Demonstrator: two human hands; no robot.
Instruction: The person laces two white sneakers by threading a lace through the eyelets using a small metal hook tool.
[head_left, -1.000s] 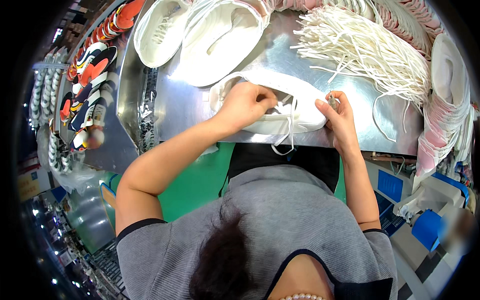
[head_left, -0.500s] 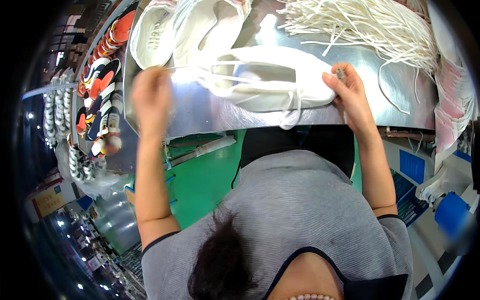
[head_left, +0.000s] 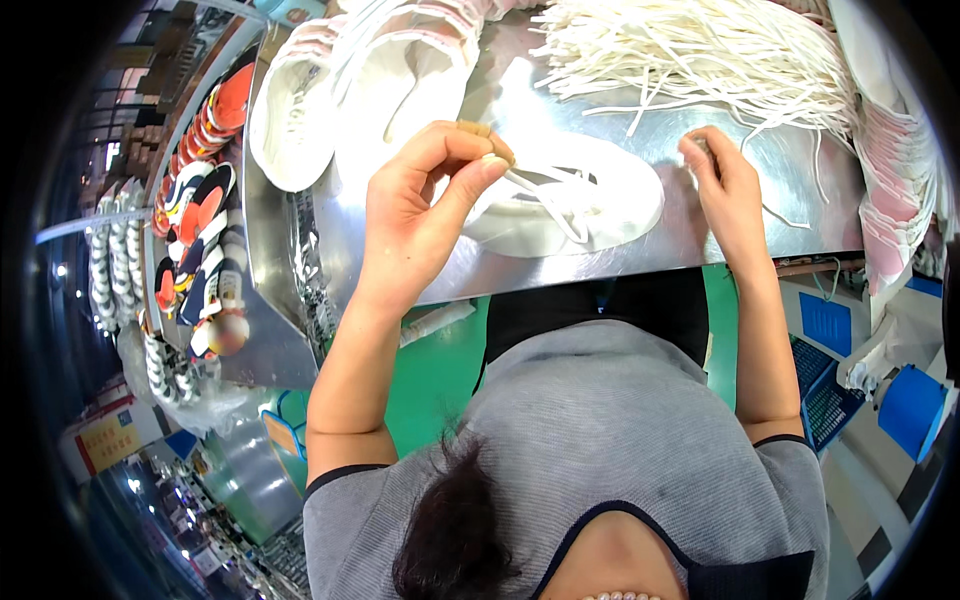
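A white shoe upper [head_left: 635, 195] lies on the metal table, its rounded end to the right. Loose white shoelace [head_left: 560, 215] loops over its opening. My left hand [head_left: 415, 215] is above the upper's left end, thumb and fingers pinched on the lace; a tan covering wraps a fingertip. My right hand [head_left: 730, 195] is raised off the table to the right of the upper, not touching it. Its fingers are curled toward the thumb, and what they hold, if anything, does not show.
Stacked white uppers [head_left: 290, 120] stand at the back left. A heap of white laces [head_left: 700, 60] lies at the back right, beside a pile of pink-lined pieces [head_left: 900, 190]. Colourful shoes [head_left: 205, 220] fill a rack at left. The metal table's [head_left: 450, 285] front edge runs before me.
My left hand has moved right and in over the upper, pinching the lace. My right hand has let go of the upper's rounded end. The upper now lies flatter on the table.
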